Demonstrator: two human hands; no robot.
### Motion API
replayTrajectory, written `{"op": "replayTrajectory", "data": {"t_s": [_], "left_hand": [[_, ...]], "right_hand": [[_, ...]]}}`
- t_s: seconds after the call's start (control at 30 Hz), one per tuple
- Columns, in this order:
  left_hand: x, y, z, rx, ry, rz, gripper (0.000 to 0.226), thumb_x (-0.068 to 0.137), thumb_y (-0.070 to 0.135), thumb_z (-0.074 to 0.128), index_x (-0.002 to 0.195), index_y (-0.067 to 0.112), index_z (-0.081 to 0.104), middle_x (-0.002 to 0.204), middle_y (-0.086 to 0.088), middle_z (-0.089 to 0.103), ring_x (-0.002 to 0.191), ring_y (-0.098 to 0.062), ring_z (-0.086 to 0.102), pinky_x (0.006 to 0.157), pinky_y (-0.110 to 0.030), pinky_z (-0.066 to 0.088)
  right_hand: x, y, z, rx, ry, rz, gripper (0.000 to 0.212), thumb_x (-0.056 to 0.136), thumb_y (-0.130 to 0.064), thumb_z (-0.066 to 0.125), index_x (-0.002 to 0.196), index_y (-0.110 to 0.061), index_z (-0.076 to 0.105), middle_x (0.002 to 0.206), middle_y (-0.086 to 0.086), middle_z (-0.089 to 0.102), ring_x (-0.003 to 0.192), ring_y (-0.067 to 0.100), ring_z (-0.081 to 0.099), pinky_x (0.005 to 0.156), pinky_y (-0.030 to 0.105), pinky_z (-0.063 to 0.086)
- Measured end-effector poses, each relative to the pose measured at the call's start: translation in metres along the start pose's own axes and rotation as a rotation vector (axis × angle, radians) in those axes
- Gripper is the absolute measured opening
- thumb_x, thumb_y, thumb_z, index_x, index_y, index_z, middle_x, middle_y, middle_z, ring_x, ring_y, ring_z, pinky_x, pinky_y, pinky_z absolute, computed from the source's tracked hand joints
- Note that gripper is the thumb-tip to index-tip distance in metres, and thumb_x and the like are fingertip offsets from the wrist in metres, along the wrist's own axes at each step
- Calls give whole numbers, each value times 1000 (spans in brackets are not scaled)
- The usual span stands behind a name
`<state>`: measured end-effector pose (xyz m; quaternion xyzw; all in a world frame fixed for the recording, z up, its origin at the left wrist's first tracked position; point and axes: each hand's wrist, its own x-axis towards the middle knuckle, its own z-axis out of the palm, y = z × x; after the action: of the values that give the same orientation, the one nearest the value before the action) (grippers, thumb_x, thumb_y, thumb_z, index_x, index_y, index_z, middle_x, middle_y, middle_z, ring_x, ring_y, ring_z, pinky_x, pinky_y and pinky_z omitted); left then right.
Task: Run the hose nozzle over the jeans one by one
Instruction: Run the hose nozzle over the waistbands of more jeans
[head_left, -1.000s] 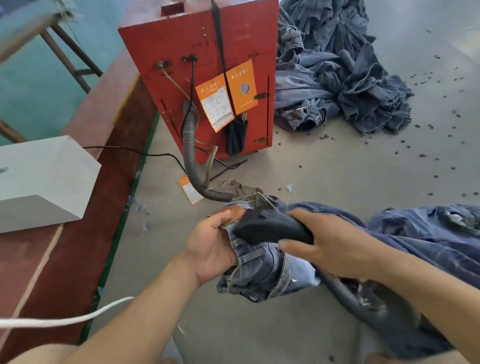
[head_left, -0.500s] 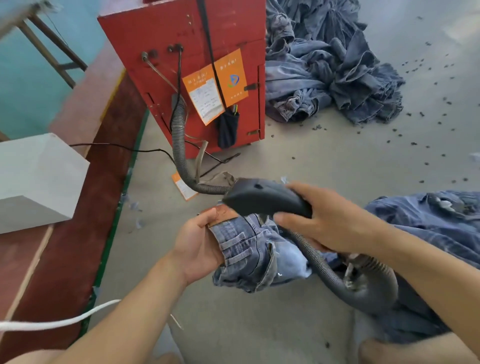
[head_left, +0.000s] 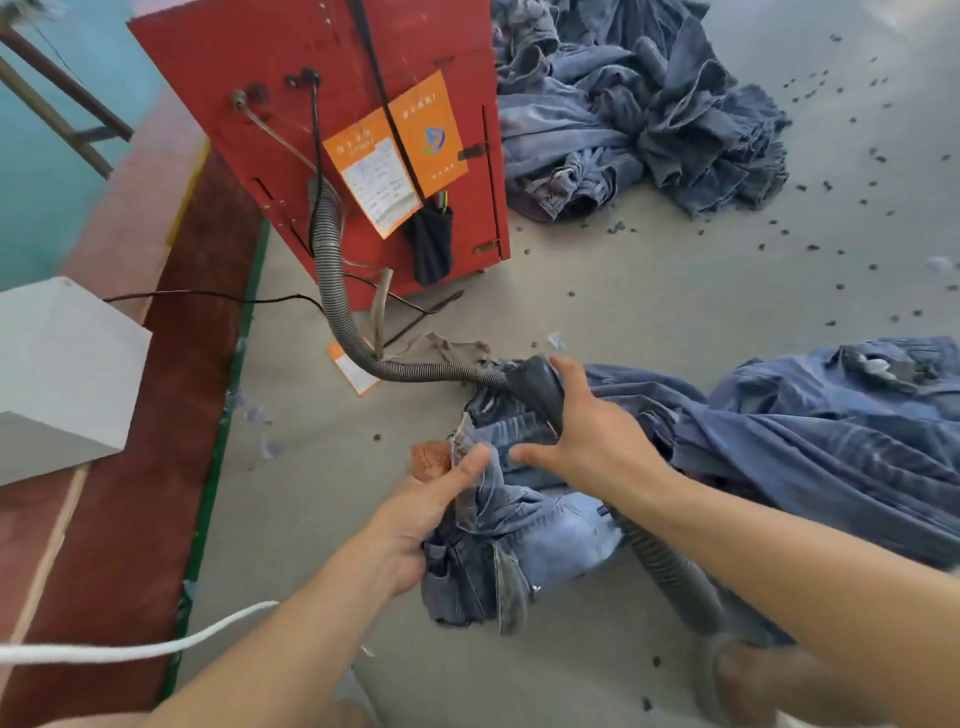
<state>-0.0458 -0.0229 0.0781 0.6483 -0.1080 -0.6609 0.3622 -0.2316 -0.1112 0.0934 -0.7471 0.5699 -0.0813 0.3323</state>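
While our left hand (head_left: 415, 512) pinches the jeans (head_left: 511, 540) waistband taut at six o'clock, we grip the hose nozzle (head_left: 540, 387) in our right hand (head_left: 587, 436) and should sweep slowly along the denim.

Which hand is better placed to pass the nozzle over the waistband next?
Right. The right hand already grips the nozzle just above the jeans, while the left hand pinches the waistband to hold it.
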Motion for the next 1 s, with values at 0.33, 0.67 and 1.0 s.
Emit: {"op": "replayTrajectory", "data": {"t_s": [0.33,0.67,1.0], "left_hand": [[-3,10,-28,-324,-41,121,36,105,23,51,133,2,62,127,-19,71,117,-34,69,97,-48,55],[-12,5,-23,-469,-297,84,50,103,40,44,125,5,72,138,-19,64,124,-35,65,89,-44,60],[-18,5,-18,-401,-310,89,48,105,33,44,138,2,62,143,-22,59,131,-38,59,98,-47,57]], "right_hand": [[-20,-12,-67,25,-262,-94,35,97,-50,63,123,-36,44,68,-4,72,51,16,67,46,29,52],[-56,-17,-91,-98,-469,-254,21,98,-55,55,115,-44,54,75,-36,63,59,-3,64,55,13,45],[-50,-6,-106,81,-374,-160,15,94,-60,58,101,-46,60,68,-10,70,51,5,64,55,19,52]]}}
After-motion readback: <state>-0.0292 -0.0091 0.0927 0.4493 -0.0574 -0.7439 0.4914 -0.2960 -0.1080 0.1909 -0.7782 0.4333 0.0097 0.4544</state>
